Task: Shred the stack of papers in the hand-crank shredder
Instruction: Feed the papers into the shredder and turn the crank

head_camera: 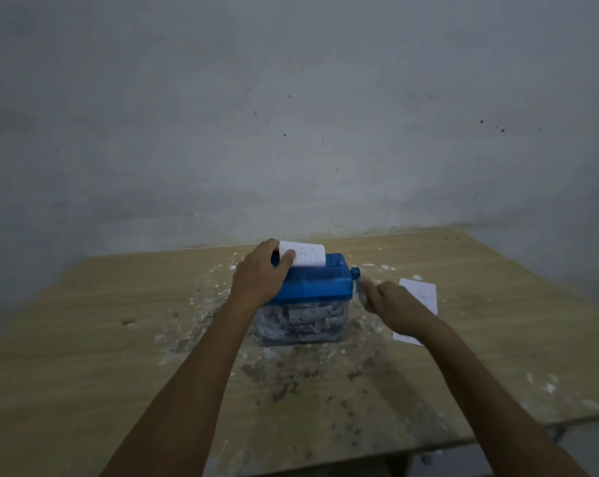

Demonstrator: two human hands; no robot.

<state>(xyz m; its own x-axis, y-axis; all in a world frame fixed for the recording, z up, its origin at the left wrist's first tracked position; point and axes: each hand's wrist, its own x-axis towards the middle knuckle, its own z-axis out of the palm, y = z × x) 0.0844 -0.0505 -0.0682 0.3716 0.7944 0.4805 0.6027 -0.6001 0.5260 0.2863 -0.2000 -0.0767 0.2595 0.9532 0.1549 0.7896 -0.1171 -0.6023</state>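
Note:
A small hand-crank shredder with a blue lid [320, 282] and a clear bin [301, 323] full of paper strips stands mid-table. A white sheet of paper [306, 255] sticks up out of the slot in the lid. My left hand [261, 273] rests on the lid's left end and pinches the sheet's left edge. My right hand [392, 304] grips the blurred crank handle [358, 287] at the shredder's right side. The stack of papers [420, 306] lies flat on the table to the right, partly hidden by my right hand.
The wooden table [119, 356] is scuffed and strewn with paper bits and stains around the shredder. A grey wall [291, 115] rises right behind the table's far edge. The table's near right corner drops off to a tiled floor [573, 432].

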